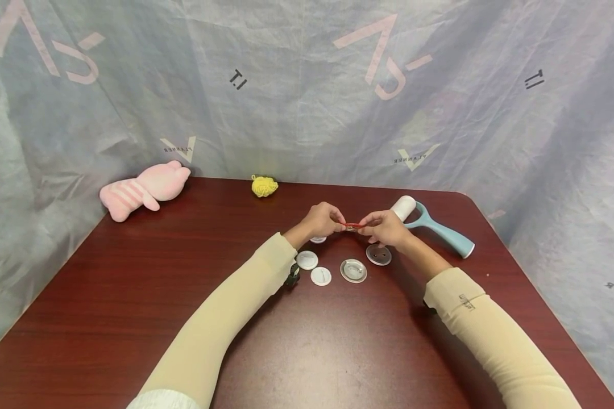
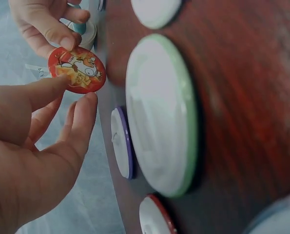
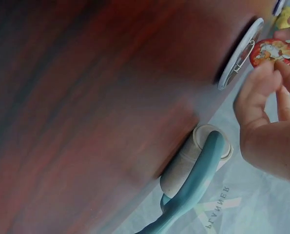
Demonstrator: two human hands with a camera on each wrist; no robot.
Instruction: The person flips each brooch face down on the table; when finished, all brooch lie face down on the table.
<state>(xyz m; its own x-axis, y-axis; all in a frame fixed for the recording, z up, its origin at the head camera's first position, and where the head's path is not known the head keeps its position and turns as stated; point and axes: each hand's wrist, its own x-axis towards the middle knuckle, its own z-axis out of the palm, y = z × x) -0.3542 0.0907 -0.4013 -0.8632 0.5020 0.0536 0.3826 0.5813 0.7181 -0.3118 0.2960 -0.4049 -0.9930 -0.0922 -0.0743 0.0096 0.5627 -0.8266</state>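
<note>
A red round pin badge (image 1: 352, 225) with a cartoon print is held up over the table between both hands. My left hand (image 1: 321, 220) pinches its left edge; my right hand (image 1: 386, 228) pinches the right edge. In the left wrist view the printed face of the badge (image 2: 79, 70) shows, thumbs and fingertips on its rim. Below the hands, several badges lie back side up: a white-backed one (image 1: 307, 260), another white one (image 1: 320, 276), a silver one (image 1: 353, 271) and a dark-backed one (image 1: 378, 255). One more white badge (image 1: 317, 240) is partly hidden under my left hand.
A lint roller (image 1: 442, 230) with a light blue handle and white roll lies right of my right hand. At the back left rests a pink plush toy (image 1: 145, 189). A yellow ball of yarn (image 1: 264, 186) sits near the back edge, before a grey curtain (image 1: 286, 113).
</note>
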